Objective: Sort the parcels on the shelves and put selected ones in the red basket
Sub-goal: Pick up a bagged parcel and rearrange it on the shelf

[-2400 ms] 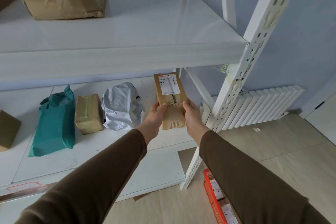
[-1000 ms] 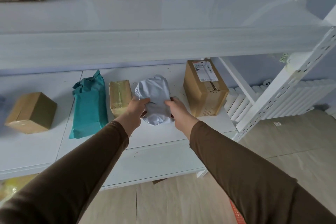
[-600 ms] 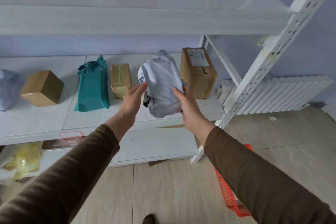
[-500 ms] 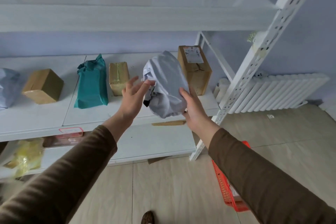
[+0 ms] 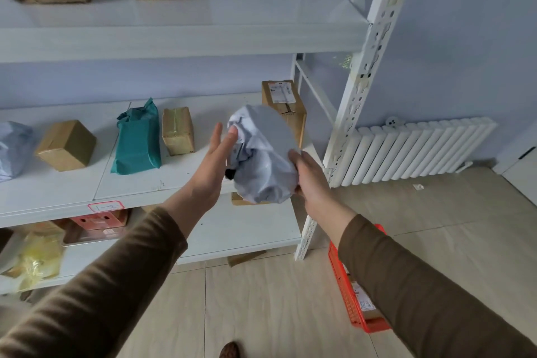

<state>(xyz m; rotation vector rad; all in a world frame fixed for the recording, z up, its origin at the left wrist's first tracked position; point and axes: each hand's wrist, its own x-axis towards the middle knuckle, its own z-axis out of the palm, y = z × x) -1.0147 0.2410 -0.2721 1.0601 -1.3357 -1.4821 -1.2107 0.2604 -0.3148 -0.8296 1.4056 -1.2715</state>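
Both hands are holding a crumpled grey poly-mailer parcel [image 5: 263, 154] in front of the middle shelf [image 5: 72, 183].
The right hand [image 5: 309, 176] is gripping its lower end; the left hand [image 5: 213, 160] is pressing flat, fingers straight, against its wrinkled plastic side.

Both your arms are stretched forward in brown sleeves, wrists bare. Your left hand [image 5: 213, 163] is flat, fingers straight and together, pointing up, palm turned inward with the fingertips touching the grey parcel [image 5: 261, 154]. Your right hand [image 5: 309, 176] is curled round the parcel's lower right side, gripping it from beneath.
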